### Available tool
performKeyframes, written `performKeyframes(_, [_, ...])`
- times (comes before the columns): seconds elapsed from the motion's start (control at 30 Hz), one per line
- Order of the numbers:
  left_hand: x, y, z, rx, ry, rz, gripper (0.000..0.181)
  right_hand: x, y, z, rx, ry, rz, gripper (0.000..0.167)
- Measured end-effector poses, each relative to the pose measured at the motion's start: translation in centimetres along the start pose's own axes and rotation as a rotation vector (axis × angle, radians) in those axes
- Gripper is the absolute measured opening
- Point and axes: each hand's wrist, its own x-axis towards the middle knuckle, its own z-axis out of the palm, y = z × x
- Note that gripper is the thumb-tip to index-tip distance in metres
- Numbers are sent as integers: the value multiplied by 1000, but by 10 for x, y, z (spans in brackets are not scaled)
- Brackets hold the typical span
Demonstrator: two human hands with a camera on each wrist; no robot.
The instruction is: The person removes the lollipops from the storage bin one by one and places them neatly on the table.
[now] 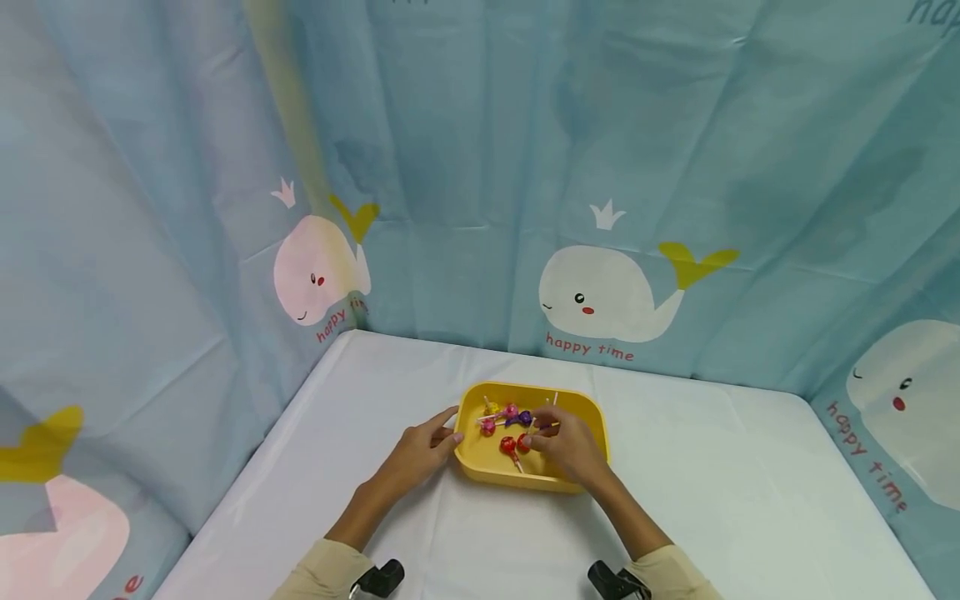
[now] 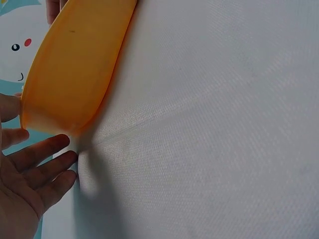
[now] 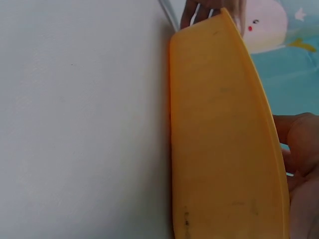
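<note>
A shallow yellow plastic tray (image 1: 480,454) rests on the white-covered table with several wrapped lollipops inside. At its left end, my left hand (image 1: 420,450) holds the rim with thumb and forefinger; in the left wrist view its other fingers (image 2: 50,169) spread beside the tray's outer wall. My right hand (image 1: 570,446) reaches over the near right side into the tray. Its thumb is at a red lollipop (image 1: 522,444), and a gap shows between thumb and forefinger. Nearby lie another red lollipop (image 1: 508,446), a purple one (image 1: 524,417), pink ones (image 1: 487,427) and a yellow one (image 1: 491,409).
White cloth (image 1: 720,492) covers the table around the tray. Behind and at the sides hangs a blue curtain (image 1: 465,167) printed with whales. The tray's outer wall (image 3: 219,124) fills much of the right wrist view.
</note>
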Motion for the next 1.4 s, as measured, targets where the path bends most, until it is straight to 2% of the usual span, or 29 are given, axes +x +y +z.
performKeyframes(0.6, [-4, 1, 0, -2, -6, 37, 59, 12, -2, 10, -100, -109, -25, 24])
performKeyframes(0.87, [-5, 1, -1, -17, -4, 48, 60, 12, -2, 13, -136, -109, -27, 20])
performKeyframes(1.13, [-5, 1, 0, -17, 0, 34, 60, 11, -1, 12, -158, -107, -47, 19])
performKeyframes(1.4, [-5, 1, 1, -8, 5, 25, 59, 7, -2, 8, -161, -64, -26, 21])
